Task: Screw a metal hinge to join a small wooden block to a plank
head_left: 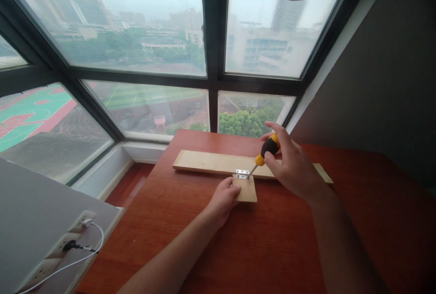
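A yellow and black screwdriver (269, 149) is held in my right hand (293, 164), its shaft slanting down to the left. The tip meets the right end of a small silver hinge (242, 174). This hinge joins a long pale wooden board (204, 161) to a small square wooden piece (248, 189) on the near side. My left hand (225, 198) pinches the small piece at its left edge, thumb on top and fingers partly hidden beneath. Part of the long board is hidden behind my right hand and the screwdriver.
The boards are over a reddish-brown wooden table (204, 257). Large windows (143, 31) with dark frames stand behind it. At the lower left, a white cable (102, 235) and a black plug (70, 245) sit in wall sockets. A grey wall (374, 80) rises on the right.
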{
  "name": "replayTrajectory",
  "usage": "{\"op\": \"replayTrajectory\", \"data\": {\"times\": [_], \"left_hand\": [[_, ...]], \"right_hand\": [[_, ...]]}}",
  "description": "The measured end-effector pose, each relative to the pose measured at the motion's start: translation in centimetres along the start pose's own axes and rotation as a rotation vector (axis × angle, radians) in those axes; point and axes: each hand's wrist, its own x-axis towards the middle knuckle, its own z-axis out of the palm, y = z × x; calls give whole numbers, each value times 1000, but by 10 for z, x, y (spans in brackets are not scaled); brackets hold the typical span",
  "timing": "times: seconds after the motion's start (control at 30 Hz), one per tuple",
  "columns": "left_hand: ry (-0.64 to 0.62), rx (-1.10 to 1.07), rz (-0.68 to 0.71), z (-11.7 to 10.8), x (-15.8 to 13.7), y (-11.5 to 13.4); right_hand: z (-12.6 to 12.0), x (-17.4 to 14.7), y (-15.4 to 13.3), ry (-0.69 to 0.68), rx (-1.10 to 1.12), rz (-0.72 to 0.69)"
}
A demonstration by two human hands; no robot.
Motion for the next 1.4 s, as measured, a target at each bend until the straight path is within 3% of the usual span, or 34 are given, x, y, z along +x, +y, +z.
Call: {"op": "replayTrajectory", "data": {"times": [0.1, 0.3, 0.5, 0.67, 0.73, 0.87, 0.93, 1.07, 1.13, 1.27, 1.4], "left_hand": [[-2, -1, -2, 1, -1, 1], [12, 22, -10, 2, -2, 3], [5, 12, -8, 1, -1, 1], [3, -4, -2, -1, 0, -1], [0, -5, 0, -1, 0, -1], [-5, -17, 1, -1, 0, 0], [-8, -21, -1, 0, -1, 1], [6, -17, -7, 1, -1, 2], [12, -14, -7, 1, -1, 2], [4, -22, -6, 0, -1, 1], [6, -27, -10, 0, -1, 1]], "right_hand": [[-3, -2, -1, -85, 74, -57], [0, 1, 0, 114, -244, 62], [-5, -1, 4, -71, 3, -29], [0, 1, 4, 110, -253, 76], [0, 2, 4, 93, -203, 77], [-3, 0, 4, -83, 66, -74], [-2, 0, 2, -64, 14, -81], [1, 1, 1, 122, -264, 63], [1, 1, 2, 100, -222, 67], [-2, 0, 1, -49, 15, -75], [1, -1, -3, 42, -178, -38]]}}
